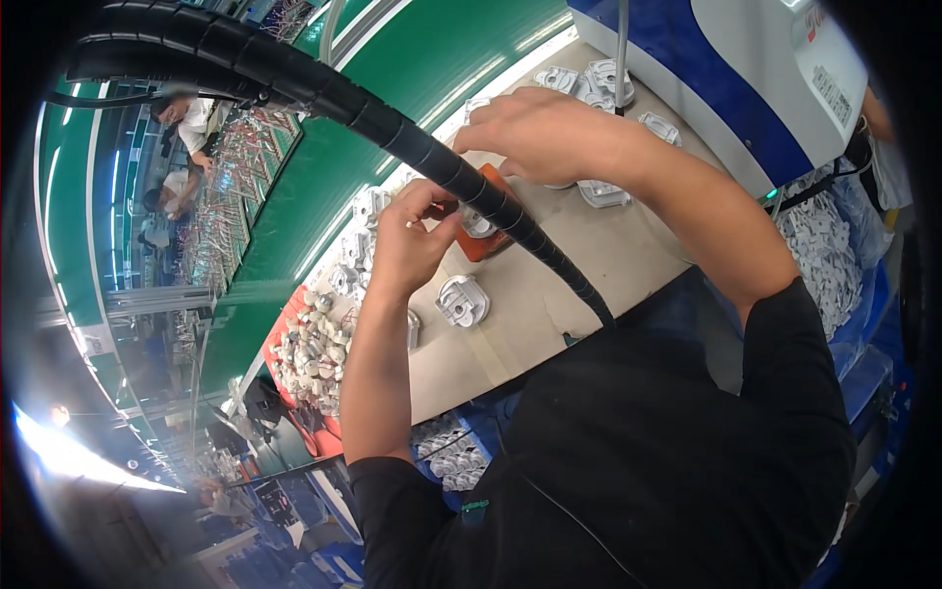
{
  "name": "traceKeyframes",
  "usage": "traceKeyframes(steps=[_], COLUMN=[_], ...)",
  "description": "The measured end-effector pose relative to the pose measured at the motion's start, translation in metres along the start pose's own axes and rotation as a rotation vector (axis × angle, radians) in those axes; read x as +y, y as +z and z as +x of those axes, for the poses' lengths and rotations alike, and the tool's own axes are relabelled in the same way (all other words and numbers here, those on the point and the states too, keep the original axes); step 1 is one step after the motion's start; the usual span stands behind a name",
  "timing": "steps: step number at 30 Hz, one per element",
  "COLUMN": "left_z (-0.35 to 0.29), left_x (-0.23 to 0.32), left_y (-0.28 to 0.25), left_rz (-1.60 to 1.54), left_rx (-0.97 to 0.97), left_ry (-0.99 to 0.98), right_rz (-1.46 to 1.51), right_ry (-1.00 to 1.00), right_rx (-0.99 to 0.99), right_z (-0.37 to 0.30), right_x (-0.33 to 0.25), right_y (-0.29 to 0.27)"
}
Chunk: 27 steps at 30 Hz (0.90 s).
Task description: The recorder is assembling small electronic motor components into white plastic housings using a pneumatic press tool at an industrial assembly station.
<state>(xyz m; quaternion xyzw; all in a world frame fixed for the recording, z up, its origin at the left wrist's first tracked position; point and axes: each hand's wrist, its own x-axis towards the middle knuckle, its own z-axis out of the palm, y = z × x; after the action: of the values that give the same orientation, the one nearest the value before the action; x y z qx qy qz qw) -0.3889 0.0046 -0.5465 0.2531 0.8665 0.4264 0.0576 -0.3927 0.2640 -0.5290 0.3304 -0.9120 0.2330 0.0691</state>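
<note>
An orange block (488, 247) lies on the bench with a white plastic part (477, 224) on it, partly covered by a black ribbed hose. My left hand (417, 243) is at the block's left side, thumb and fingers pinched together; what is between them is too small to name. Over the block's far end reaches my right hand (549, 133), fingers bent downward. Its fingertips are partly behind the hose, so its grip is hidden. A loose white plastic housing (462, 300) rests on the bench nearer to me, right of my left forearm.
The black ribbed hose (392, 128) arches across the bench. White housings (601, 83) lie at the far right, others (358, 245) along the green conveyor (392, 88). A red tray (294, 314) holds small white wired parts. A white-and-blue machine (726, 79) stands right. People work beyond.
</note>
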Motion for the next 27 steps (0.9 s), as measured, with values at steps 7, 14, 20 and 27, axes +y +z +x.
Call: traceKeyframes(steps=[7, 14, 20, 27], left_z=[0.003, -0.003, -0.003, -0.007], left_x=[0.011, 0.011, 0.013, 0.020], left_y=[0.013, 0.014, 0.016, 0.015], left_rz=[0.089, 0.269, 0.359, 0.450], left_rx=[-0.017, 0.059, 0.025, 0.016], left_ry=[0.031, 0.043, -0.003, 0.008], right_rz=[-0.014, 0.008, 0.058, 0.074], right_ry=[0.010, 0.032, 0.005, -0.004], right_rx=[-0.002, -0.019, 0.179, 0.319], right_z=[0.000, 0.003, 0.001, 0.003], right_x=[0.002, -0.005, -0.008, -0.023], right_y=[0.001, -0.011, -0.022, -0.037])
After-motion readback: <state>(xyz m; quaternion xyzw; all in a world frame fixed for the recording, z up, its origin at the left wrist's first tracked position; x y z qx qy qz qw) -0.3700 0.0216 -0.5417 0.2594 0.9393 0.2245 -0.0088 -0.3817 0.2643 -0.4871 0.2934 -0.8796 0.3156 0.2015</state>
